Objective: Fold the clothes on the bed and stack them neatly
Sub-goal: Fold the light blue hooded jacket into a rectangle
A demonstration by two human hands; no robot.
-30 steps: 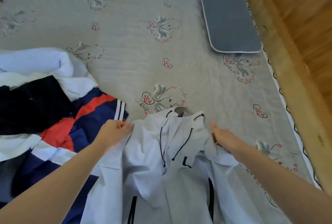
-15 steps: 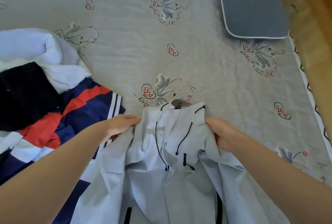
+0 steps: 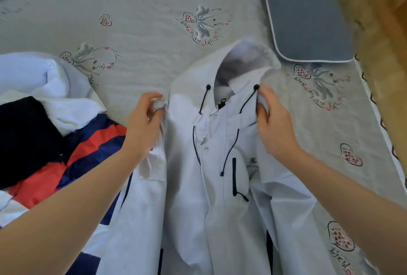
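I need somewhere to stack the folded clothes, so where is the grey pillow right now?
In the head view the grey pillow lies at the bed's far right corner, just beyond the white jacket hood and beside the wooden frame.

Head view, close, looking down onto bed (image 3: 154,21).

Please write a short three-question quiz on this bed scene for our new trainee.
1. True or false: both hands grip the white hooded jacket at its shoulders.
2. Which lies beside the hood? A) grey pillow B) black garment C) navy, red and white garment
3. Fill in: the unfolded pile lies on the person's ____ side.

Key: 1 true, the left hand and right hand each pinch fabric there. 2 A. 3 left.
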